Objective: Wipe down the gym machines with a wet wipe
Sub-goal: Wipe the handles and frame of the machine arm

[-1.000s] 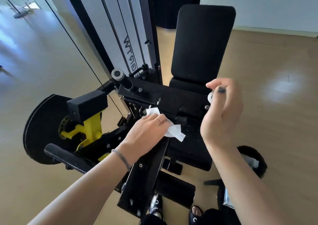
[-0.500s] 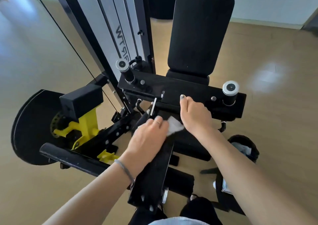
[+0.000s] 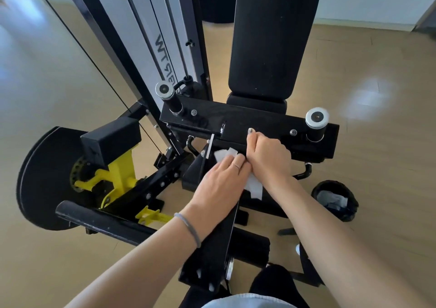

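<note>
A black and yellow gym machine fills the middle of the view. A white wet wipe lies on its black arm just below the crossbar. My left hand presses flat on the wipe with fairly straight fingers. My right hand sits right beside it, its fingers curled at the wipe's edge and its thumb lying up on the crossbar. Most of the wipe is hidden under the two hands; only corners show above and below them.
The black back pad stands upright behind the crossbar, with silver-capped handles at the left and right. A black disc and yellow bracket are at left. A small black bin stands on the wooden floor at right.
My right hand came down from in front of the right handle to the crossbar and closed beside the wipe. My left hand stayed on the wipe and slid slightly along the arm.
</note>
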Motion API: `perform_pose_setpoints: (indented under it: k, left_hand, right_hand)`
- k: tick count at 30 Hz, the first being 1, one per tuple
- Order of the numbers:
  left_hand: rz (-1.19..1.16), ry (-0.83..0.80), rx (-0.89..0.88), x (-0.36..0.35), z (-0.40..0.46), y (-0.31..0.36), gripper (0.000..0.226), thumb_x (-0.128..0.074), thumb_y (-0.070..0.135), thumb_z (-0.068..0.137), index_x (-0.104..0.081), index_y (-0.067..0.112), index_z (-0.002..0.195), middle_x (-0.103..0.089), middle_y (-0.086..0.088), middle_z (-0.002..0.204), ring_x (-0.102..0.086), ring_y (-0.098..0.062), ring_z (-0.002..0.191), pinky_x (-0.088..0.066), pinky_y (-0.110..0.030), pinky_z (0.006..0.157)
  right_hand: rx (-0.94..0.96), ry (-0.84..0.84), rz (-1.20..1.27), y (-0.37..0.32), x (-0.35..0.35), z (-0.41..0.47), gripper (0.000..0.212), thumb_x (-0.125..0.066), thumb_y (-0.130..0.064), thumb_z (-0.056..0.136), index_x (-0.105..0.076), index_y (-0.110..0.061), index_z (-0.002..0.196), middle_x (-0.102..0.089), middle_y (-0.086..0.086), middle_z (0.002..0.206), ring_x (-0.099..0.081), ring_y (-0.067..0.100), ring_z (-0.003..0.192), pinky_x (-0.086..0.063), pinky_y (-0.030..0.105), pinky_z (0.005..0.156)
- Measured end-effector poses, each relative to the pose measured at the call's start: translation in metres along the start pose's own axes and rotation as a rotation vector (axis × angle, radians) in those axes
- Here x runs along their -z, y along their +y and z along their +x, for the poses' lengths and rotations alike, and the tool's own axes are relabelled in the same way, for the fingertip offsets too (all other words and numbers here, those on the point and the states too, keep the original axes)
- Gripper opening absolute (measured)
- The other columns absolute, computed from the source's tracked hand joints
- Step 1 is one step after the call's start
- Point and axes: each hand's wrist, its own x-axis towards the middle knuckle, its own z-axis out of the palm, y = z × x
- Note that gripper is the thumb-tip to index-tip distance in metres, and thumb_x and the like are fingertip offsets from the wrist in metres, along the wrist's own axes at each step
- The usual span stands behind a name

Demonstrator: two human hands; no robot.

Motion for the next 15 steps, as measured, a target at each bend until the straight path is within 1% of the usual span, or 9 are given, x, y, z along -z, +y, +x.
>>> perform_pose_setpoints:
  k: [2, 4, 5, 7, 9, 11, 13, 14, 15]
  left_hand:
    - [-0.067, 0.062, 0.069, 0.007, 0.002, -0.008, 0.032, -0.044, 0.003, 0.082, -0.062, 0.009, 0.106, -0.058, -0.002, 0.108, -0.056, -0.02, 0.104, -0.048, -0.024, 0.088]
    - [-0.143, 0.057, 0.146, 0.007, -0.007, -0.019, 0.034, -0.048, 0.003, 0.084, -0.064, 0.01, 0.113, -0.058, 0.001, 0.115, -0.056, -0.017, 0.112, -0.05, -0.02, 0.086]
    - [-0.157, 0.042, 0.134, 0.005, -0.016, -0.021, 0.035, -0.045, 0.005, 0.086, -0.063, 0.01, 0.115, -0.057, 0.002, 0.117, -0.055, -0.016, 0.113, -0.053, -0.022, 0.084]
    - [-0.152, -0.001, 0.022, 0.002, -0.037, -0.021, 0.031, -0.044, 0.006, 0.084, -0.063, 0.012, 0.108, -0.058, 0.001, 0.109, -0.057, -0.018, 0.1, -0.057, -0.029, 0.073]
    - [-0.141, -0.07, -0.091, 0.001, -0.054, -0.02, 0.024, -0.049, 0.001, 0.082, -0.06, 0.014, 0.1, -0.055, 0.001, 0.101, -0.054, -0.019, 0.09, -0.056, -0.031, 0.065]
    - [-0.146, -0.073, -0.043, 0.0, -0.047, -0.026, 0.025, -0.055, 0.001, 0.083, -0.059, 0.015, 0.104, -0.054, 0.001, 0.106, -0.054, -0.019, 0.097, -0.058, -0.033, 0.068]
    - [-0.118, -0.023, 0.095, 0.0, -0.024, -0.035, 0.026, -0.055, 0.003, 0.088, -0.062, 0.013, 0.11, -0.055, 0.0, 0.112, -0.056, -0.02, 0.106, -0.057, -0.035, 0.082]
    - [-0.131, 0.01, 0.154, 0.001, -0.015, -0.035, 0.024, -0.057, 0.003, 0.089, -0.065, 0.012, 0.11, -0.057, 0.0, 0.112, -0.058, -0.019, 0.106, -0.056, -0.034, 0.086]
    - [-0.153, 0.032, 0.184, 0.001, -0.009, -0.031, 0.022, -0.062, 0.002, 0.088, -0.066, 0.011, 0.107, -0.058, 0.0, 0.11, -0.059, -0.018, 0.103, -0.056, -0.034, 0.086]
  right_hand:
    - [0.004, 0.022, 0.012, 0.001, 0.0, -0.001, 0.055, -0.024, -0.042, 0.11, -0.059, -0.014, 0.079, -0.063, 0.006, 0.065, -0.065, 0.031, 0.061, -0.051, 0.037, 0.057]
    - [0.017, 0.038, 0.011, 0.002, -0.001, -0.001, 0.054, -0.024, -0.041, 0.11, -0.057, -0.014, 0.076, -0.059, 0.004, 0.061, -0.064, 0.029, 0.059, -0.047, 0.034, 0.054]
    - [0.015, 0.032, 0.007, 0.001, -0.001, -0.001, 0.055, -0.023, -0.041, 0.11, -0.058, -0.013, 0.078, -0.059, 0.005, 0.063, -0.064, 0.031, 0.061, -0.044, 0.034, 0.055]
    - [-0.008, 0.025, -0.026, -0.001, -0.001, -0.001, 0.058, -0.021, -0.041, 0.11, -0.065, -0.011, 0.086, -0.066, 0.01, 0.071, -0.065, 0.035, 0.07, -0.037, 0.034, 0.059]
    - [-0.016, 0.039, -0.054, -0.002, 0.0, -0.001, 0.059, -0.02, -0.04, 0.11, -0.067, -0.01, 0.09, -0.069, 0.013, 0.075, -0.066, 0.037, 0.073, -0.033, 0.033, 0.06]
    - [-0.022, 0.049, -0.059, -0.003, -0.001, -0.002, 0.059, -0.021, -0.04, 0.11, -0.067, -0.01, 0.088, -0.069, 0.013, 0.074, -0.066, 0.036, 0.071, -0.033, 0.033, 0.059]
    - [-0.015, 0.054, -0.05, -0.002, -0.001, -0.002, 0.057, -0.022, -0.039, 0.11, -0.062, -0.011, 0.081, -0.065, 0.01, 0.068, -0.065, 0.035, 0.066, -0.031, 0.031, 0.055]
    - [0.0, 0.057, -0.044, -0.002, -0.002, -0.003, 0.055, -0.023, -0.039, 0.11, -0.058, -0.013, 0.078, -0.063, 0.009, 0.065, -0.064, 0.034, 0.063, -0.03, 0.03, 0.052]
    - [0.01, 0.057, -0.039, -0.001, -0.002, -0.003, 0.054, -0.023, -0.039, 0.11, -0.056, -0.013, 0.076, -0.062, 0.009, 0.064, -0.064, 0.034, 0.062, -0.03, 0.03, 0.051]
